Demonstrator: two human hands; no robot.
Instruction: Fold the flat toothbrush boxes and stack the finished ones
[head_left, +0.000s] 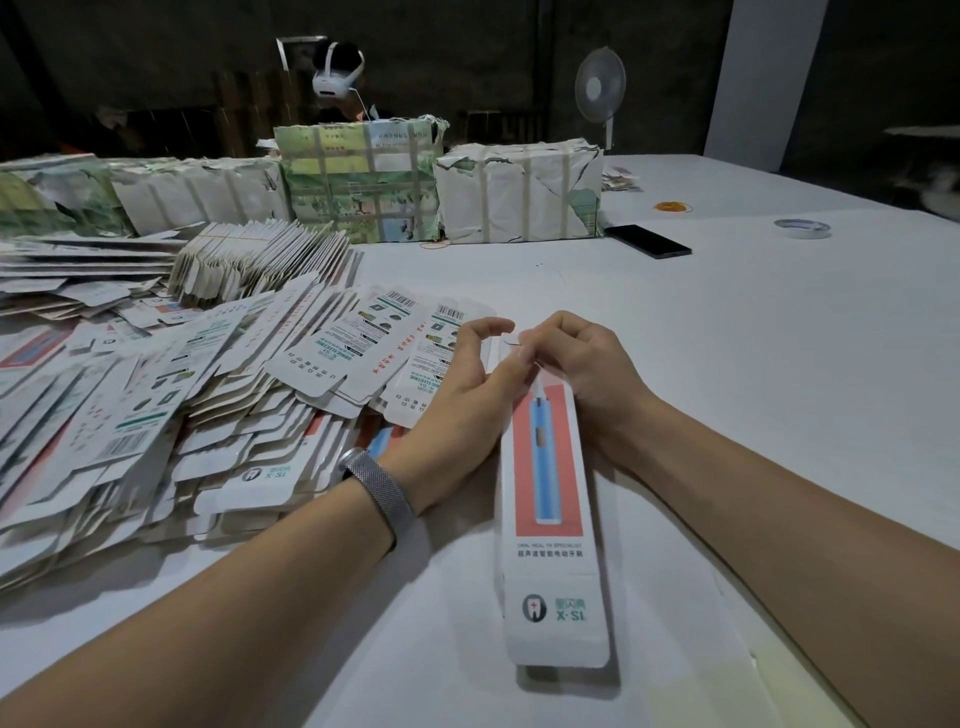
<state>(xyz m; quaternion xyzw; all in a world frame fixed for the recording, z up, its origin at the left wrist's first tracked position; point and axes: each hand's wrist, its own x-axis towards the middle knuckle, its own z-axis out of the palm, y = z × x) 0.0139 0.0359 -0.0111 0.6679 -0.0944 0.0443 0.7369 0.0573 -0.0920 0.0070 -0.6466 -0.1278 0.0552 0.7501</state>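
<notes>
flat boxes (156, 405) left, phone (649, 241) far right

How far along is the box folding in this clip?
Done: no stack of folded boxes is visible. In hand: one toothbrush box lies lengthwise on the white table, with the left hand and right hand working its far-end flap. Left: the large heap of flat boxes and wrapped bundles.

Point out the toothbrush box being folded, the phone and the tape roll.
toothbrush box (548, 499): head view, on its printed front panel.
phone (649, 241): head view, middle of its dark screen.
tape roll (802, 228): head view, on its near rim.
</notes>
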